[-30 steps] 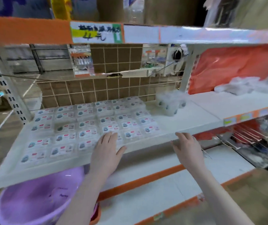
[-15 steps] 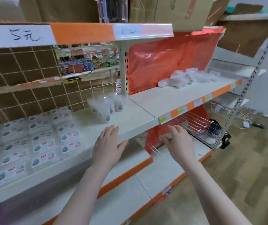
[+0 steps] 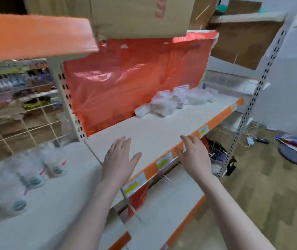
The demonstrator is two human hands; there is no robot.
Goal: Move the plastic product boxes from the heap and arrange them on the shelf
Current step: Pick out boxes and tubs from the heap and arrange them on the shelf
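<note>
Heap (image 3: 176, 101): clear plastic packs, blurred, at back of white shelf (image 3: 155, 130), against red sheet (image 3: 135, 76). Left hand (image 3: 119, 159): over shelf front, fingers straight, slightly spread, holding nothing. Right hand (image 3: 193, 156): before orange shelf edge, fingers loosely apart, holding nothing. Cups (image 3: 28, 174): blurred, on left shelf. Cardboard box (image 3: 140, 15): above.

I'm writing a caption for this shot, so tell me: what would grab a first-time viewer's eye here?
The bright red plastic sheet hanging behind the white shelf dominates the middle. In front of it, the left hand and right hand reach out empty, fingers spread, over the shelf's front edge. A heap of clear plastic product boxes lies at the back right of the shelf, beyond both hands.
</note>
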